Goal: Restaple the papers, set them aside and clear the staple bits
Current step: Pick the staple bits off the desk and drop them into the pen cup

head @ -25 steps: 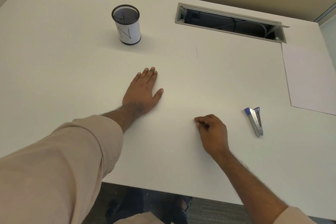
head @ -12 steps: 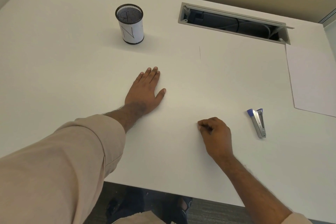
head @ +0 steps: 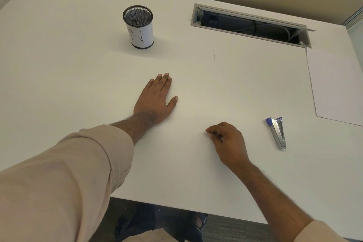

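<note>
My left hand (head: 156,100) lies flat, palm down, on the white desk (head: 68,84), fingers together and thumb out, holding nothing. My right hand (head: 227,141) rests nearer the front edge with its fingertips pinched together against the desk surface. Whatever is between them is too small to make out. A silver stapler with a blue end (head: 277,132) lies to the right of that hand, apart from it. White papers (head: 337,84) lie flat at the desk's right edge, beyond the stapler.
A black mesh cup wrapped in white paper marked "N" (head: 139,27) stands at the back left. An open cable slot (head: 249,25) runs along the back. A thin dark line (head: 214,57) marks the desk's middle. The front edge (head: 176,207) is close to me.
Both hands stay almost where they were. My right hand's fingers keep pinching at the same spot; the view has shifted slightly.
</note>
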The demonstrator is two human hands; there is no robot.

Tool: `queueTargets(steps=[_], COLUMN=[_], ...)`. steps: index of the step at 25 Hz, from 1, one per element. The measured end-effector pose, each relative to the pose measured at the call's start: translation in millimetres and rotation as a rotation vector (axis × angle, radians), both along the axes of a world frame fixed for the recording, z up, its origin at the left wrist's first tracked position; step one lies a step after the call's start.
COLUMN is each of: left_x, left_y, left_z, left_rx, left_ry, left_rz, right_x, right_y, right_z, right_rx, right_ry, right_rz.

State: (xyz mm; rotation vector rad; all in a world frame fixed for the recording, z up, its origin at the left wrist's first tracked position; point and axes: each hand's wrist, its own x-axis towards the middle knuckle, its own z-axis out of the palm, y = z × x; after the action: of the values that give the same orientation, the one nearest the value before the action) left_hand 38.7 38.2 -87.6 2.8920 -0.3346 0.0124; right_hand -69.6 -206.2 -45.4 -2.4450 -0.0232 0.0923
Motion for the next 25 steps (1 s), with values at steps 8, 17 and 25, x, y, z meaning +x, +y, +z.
queueTargets(steps=[8, 17, 25], left_x=[-1, 0, 0], left_y=[0, 0, 0], left_z=[3, 1, 1], left_rx=[-0.005, 0.005, 0.006], left_ry=[0.007, 0.006, -0.001], left_rz=[-0.001, -0.006, -0.008], right_x=[9, 4, 1], right_y=[-5, -5, 5], right_z=[5, 3, 8], right_rx=[-0.115, -0.041, -0.239], right_ry=[0.083, 0.085, 0.023], right_rz=[0.221, 0.096, 0.198])
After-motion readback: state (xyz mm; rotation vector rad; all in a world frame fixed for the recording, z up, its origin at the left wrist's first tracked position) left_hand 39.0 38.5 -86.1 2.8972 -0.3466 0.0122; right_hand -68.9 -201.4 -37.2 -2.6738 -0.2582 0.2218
